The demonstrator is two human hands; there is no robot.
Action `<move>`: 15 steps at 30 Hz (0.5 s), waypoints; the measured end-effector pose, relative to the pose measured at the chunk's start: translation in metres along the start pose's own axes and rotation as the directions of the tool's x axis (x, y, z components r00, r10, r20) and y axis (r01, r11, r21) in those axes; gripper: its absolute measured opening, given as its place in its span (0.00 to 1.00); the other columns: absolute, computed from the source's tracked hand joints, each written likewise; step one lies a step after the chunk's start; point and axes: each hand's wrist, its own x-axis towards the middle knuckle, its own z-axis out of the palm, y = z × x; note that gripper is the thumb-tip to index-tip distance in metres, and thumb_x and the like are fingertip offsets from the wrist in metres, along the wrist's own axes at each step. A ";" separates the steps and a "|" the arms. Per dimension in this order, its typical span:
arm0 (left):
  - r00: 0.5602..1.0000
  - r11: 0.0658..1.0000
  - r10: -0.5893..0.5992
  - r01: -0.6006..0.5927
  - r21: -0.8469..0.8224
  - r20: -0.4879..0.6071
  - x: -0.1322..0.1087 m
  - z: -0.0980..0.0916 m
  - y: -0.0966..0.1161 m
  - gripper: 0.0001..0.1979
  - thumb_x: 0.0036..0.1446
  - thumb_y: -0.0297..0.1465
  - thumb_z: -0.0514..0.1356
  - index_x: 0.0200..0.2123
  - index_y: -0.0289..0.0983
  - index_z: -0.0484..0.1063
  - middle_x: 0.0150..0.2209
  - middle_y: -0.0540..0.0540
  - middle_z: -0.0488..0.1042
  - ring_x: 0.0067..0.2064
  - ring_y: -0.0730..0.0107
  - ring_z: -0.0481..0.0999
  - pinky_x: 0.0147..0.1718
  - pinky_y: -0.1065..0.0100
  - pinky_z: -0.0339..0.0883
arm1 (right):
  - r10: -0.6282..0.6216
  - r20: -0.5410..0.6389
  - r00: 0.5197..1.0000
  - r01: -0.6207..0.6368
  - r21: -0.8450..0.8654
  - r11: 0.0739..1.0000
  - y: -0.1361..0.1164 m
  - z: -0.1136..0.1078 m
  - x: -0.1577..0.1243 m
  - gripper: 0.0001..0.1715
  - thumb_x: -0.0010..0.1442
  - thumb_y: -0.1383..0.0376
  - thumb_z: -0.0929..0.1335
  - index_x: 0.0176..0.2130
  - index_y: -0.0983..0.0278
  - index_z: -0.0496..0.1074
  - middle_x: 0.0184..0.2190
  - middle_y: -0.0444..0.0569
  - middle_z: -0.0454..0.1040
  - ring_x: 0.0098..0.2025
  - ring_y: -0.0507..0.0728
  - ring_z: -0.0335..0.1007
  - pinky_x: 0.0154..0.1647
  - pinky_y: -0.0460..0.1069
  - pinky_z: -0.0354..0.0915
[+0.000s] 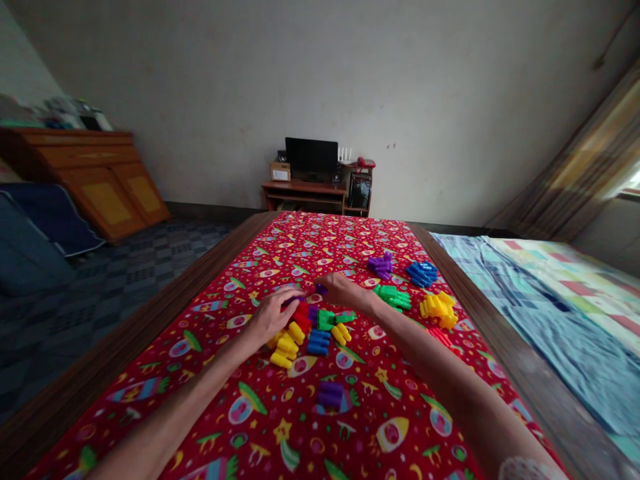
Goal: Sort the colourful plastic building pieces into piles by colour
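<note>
Bullet-shaped plastic building blocks lie in a mixed heap on a red patterned cloth [280, 420]. My left hand [274, 315] is at the heap's far left side, its fingers and thumb closed around a purple block [294, 300]. My right hand [336, 289] pinches another purple block [321, 289] just beyond the heap. Around them are red blocks [303, 316], green blocks [325, 320], blue blocks [318, 343] and yellow blocks [286, 348]. A small yellow piece [341, 334] lies right of the blue ones. Nearer me sits a separate purple piece [330, 395].
Sorted piles lie at the right: purple [381, 265], blue [421, 273], green [393, 297], yellow [439, 309] and red [440, 337], the last partly behind my right forearm. A bed [545, 320] adjoins the table's right edge. A desk with a monitor [312, 156] stands beyond.
</note>
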 end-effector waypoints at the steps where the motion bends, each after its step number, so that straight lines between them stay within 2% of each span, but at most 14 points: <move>1: 0.999 1.000 -0.028 0.028 0.015 0.022 0.006 0.000 -0.006 0.20 0.56 0.42 0.53 0.40 0.37 0.78 0.45 0.39 0.79 0.50 0.55 0.77 0.54 0.57 0.69 | 0.024 -0.024 0.999 -0.024 0.002 1.000 0.008 -0.008 -0.003 0.13 0.57 0.74 0.65 0.42 0.70 0.75 0.31 0.51 0.77 0.29 0.50 0.66 0.30 0.44 0.59; 4: 0.985 0.991 -0.131 0.130 0.015 0.116 0.021 -0.001 -0.024 0.22 0.51 0.44 0.56 0.43 0.36 0.78 0.47 0.38 0.79 0.51 0.52 0.76 0.55 0.55 0.67 | 0.174 -0.121 0.977 -0.174 0.013 0.985 0.045 -0.036 -0.015 0.16 0.56 0.74 0.65 0.44 0.70 0.75 0.30 0.50 0.77 0.28 0.50 0.67 0.29 0.43 0.58; 5: 0.977 0.987 -0.157 0.159 -0.002 0.144 0.024 -0.001 -0.028 0.23 0.50 0.44 0.57 0.43 0.36 0.78 0.47 0.38 0.79 0.51 0.51 0.76 0.54 0.55 0.67 | 0.262 -0.159 0.952 -0.263 0.016 0.965 0.059 -0.045 -0.020 0.16 0.56 0.73 0.65 0.44 0.69 0.76 0.31 0.50 0.78 0.29 0.50 0.67 0.30 0.43 0.58; 7: 0.962 0.976 -0.198 0.212 -0.058 0.188 0.028 -0.002 -0.036 0.24 0.48 0.45 0.58 0.43 0.37 0.78 0.47 0.39 0.79 0.49 0.51 0.77 0.52 0.56 0.69 | 0.438 -0.223 0.871 -0.446 0.017 0.895 0.085 -0.058 -0.034 0.17 0.55 0.73 0.66 0.44 0.68 0.77 0.32 0.50 0.79 0.31 0.52 0.69 0.32 0.43 0.59; 9: 0.946 0.950 -0.247 0.278 -0.140 0.208 0.029 -0.001 -0.043 0.23 0.44 0.43 0.59 0.42 0.36 0.78 0.45 0.40 0.80 0.46 0.53 0.78 0.47 0.58 0.71 | 0.542 -0.251 0.802 -0.560 0.003 0.829 0.106 -0.063 -0.048 0.17 0.53 0.74 0.65 0.42 0.69 0.78 0.33 0.53 0.79 0.33 0.54 0.71 0.33 0.44 0.60; 12: 0.920 0.889 -0.333 0.380 -0.258 0.206 0.030 0.001 -0.048 0.23 0.40 0.39 0.61 0.41 0.36 0.77 0.37 0.44 0.80 0.39 0.58 0.79 0.38 0.62 0.73 | 0.593 -0.230 0.772 -0.611 -0.011 0.791 0.125 -0.060 -0.066 0.17 0.51 0.76 0.64 0.38 0.71 0.78 0.31 0.55 0.79 0.32 0.55 0.72 0.32 0.45 0.61; 15: 0.906 0.841 -0.384 0.423 -0.336 0.179 0.030 0.000 -0.043 0.22 0.36 0.36 0.64 0.39 0.36 0.77 0.30 0.49 0.78 0.34 0.62 0.78 0.34 0.66 0.72 | 0.596 -0.171 0.784 -0.605 0.006 0.797 0.132 -0.052 -0.077 0.15 0.48 0.76 0.65 0.35 0.69 0.79 0.26 0.51 0.79 0.28 0.54 0.72 0.29 0.45 0.61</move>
